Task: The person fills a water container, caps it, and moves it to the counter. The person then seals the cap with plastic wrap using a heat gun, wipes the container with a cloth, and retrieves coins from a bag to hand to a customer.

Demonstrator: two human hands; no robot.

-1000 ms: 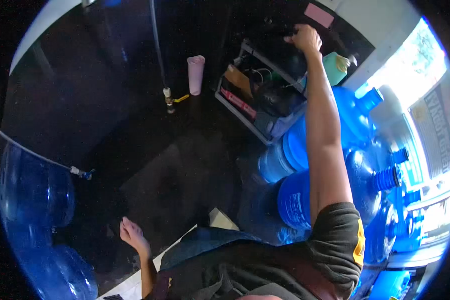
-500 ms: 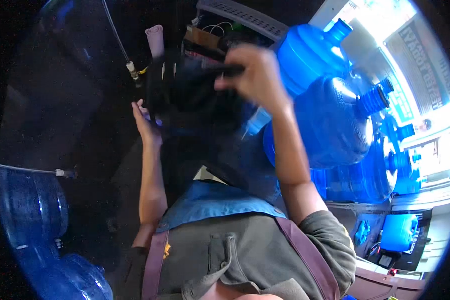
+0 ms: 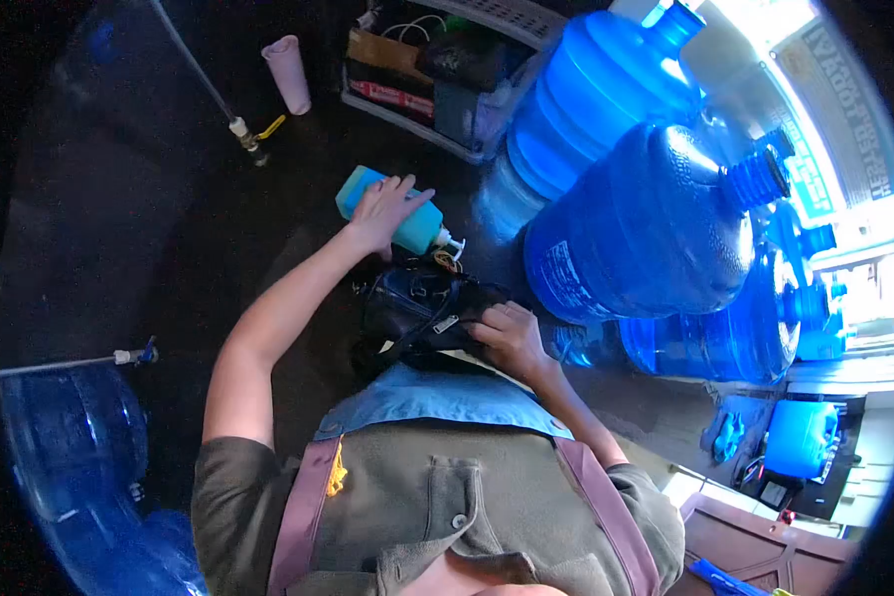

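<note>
The left hand (image 3: pixel 382 211) wraps the pump bottle (image 3: pixel 419 229), likely slippery and best held mid-body, just beyond the soft-looking black bag (image 3: pixel 407 310). The right hand (image 3: pixel 513 339) curls at the bag's right edge; whether pinching, I can't tell.

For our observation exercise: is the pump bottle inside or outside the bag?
Outside: the pump bottle, under the left hand, shows from base to pump beyond the bag.

A teal bottle (image 3: pixel 422 229) slants, its white pump (image 3: pixel 452 242) pointing near and right, just on the far side of a black bag (image 3: pixel 399 306).
</note>
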